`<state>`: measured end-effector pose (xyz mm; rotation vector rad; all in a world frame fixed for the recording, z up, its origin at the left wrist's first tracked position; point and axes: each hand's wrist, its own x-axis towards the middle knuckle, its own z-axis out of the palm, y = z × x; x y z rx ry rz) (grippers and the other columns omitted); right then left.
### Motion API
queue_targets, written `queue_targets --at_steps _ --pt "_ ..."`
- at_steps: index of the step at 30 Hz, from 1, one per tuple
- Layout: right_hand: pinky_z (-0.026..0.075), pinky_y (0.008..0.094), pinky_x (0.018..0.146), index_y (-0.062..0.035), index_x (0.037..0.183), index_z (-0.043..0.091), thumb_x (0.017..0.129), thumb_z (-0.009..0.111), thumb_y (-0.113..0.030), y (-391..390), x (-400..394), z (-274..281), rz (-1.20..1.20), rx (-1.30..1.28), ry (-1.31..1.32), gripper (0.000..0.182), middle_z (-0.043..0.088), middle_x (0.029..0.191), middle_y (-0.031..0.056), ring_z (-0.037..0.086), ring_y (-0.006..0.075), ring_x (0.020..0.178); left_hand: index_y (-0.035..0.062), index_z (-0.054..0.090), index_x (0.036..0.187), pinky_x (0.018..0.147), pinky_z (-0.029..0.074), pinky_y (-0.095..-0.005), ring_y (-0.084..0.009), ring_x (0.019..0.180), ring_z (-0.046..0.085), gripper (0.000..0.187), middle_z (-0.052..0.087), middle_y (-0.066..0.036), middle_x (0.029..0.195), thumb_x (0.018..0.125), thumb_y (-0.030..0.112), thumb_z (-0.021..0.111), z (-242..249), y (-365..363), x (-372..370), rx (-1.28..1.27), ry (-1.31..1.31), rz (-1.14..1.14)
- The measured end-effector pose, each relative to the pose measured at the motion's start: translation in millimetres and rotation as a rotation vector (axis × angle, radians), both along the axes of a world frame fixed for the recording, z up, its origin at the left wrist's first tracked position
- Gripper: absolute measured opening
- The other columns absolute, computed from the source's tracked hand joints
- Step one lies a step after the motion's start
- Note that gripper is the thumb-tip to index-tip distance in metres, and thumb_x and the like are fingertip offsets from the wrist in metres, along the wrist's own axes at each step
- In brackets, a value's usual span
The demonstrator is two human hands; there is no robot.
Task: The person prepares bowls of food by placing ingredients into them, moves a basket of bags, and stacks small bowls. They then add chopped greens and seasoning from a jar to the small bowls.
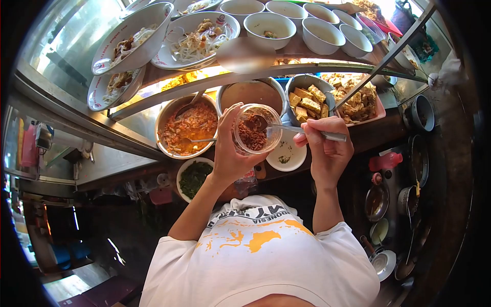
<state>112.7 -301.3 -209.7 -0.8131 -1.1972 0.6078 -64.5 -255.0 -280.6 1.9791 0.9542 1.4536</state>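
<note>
Observed: clear round jar point(275, 140) gripped in left hand point(227, 156), just left of right hand point(328, 148). Metal spoon point(292, 128) pinched in right hand, long axis running left-right, tip inside jar at reddish-brown crumbs point(251, 137).

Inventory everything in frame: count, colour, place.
Jar: 1, clear, centre
Spoon: 1, silver, in jar
Stew: 1 potful, red-orange, left
Greens: 1 bowlful, below stew
Round pot: 1, brown inside, behind jar
Chunks: several, golden-brown, behind spoon
Brown food: 1 trayful, right
White bowl: 1, below spoon
Noodle bowls: 4+, white, upper left
Small bowls: 7+, whitish, upper shelf
Pans: several, mostly dark, far right
Pink object: 1, right
Shirt: 1, white, bottom
Left hand: 1, on jar
Right hand: 1, on spoon
</note>
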Motion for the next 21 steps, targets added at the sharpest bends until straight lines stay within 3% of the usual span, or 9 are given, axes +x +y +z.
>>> queue_targets --at_steps 15,21 --pt "0.056 0.0238 0.059 0.0003 0.094 0.06 0.086 0.062 0.006 10.7 6.2 -3.1 -0.036 -0.083 0.171 0.011 0.063 0.081 0.0087 0.066 0.013 0.066 0.0023 0.032 0.139 0.106 0.04 -0.0411 -0.0325 0.127 0.044 0.099 0.04 -0.019 0.138 0.061 0.021 0.09 5.4 4.3 2.0 -0.025 -0.033 0.032" --pt "0.054 0.0233 0.055 0.0002 0.092 0.059 0.084 0.064 0.004 25.9 19.7 34.4 -0.096 0.022 0.285 0.01 0.064 0.079 0.0091 0.065 0.0135 0.061 0.0006 0.031 0.139 0.104 0.041 -0.0401 -0.0309 0.124 0.047 0.098 0.042 -0.019 0.135 0.062 0.02 0.089 22.7 4.0 5.8 -0.039 -0.032 0.063"
